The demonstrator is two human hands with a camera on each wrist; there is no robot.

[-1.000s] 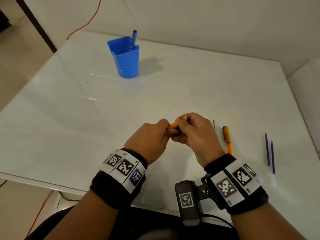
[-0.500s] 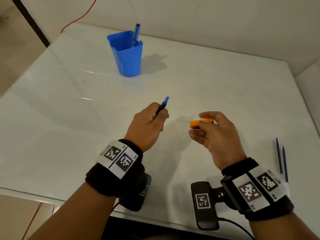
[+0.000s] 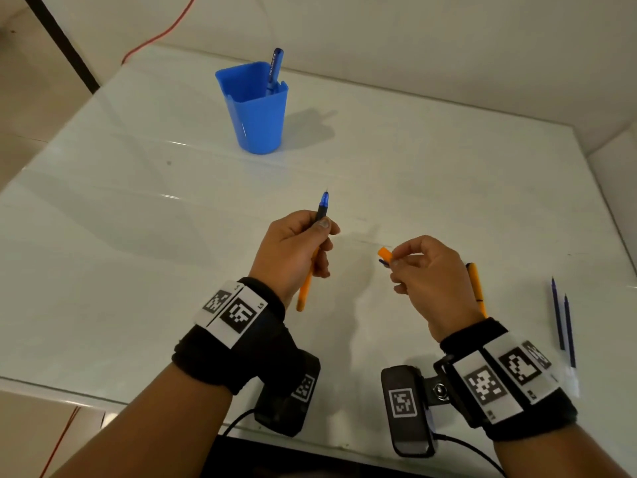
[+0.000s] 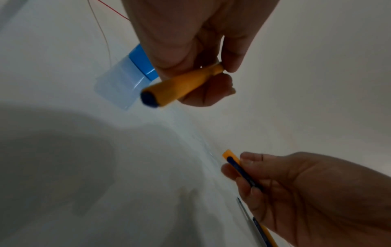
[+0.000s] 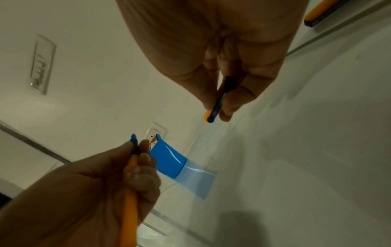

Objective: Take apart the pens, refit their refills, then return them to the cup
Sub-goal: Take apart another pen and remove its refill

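Orange pen barrel [image 3: 305,288] with blue tip pointing far, pinched in left grip [image 3: 293,251], orange cap [image 3: 385,254] pinched in right grip [image 3: 427,274], blue cup [image 3: 256,115] far left on counter [image 3: 138,236].

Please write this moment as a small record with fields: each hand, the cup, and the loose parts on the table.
left hand: grips orange pen body, blue tip up
right hand: pinches orange cap
blue cup: upright, holds one blue pen
second orange pen: lies on table, partly behind right hand
two blue refills: lie at right
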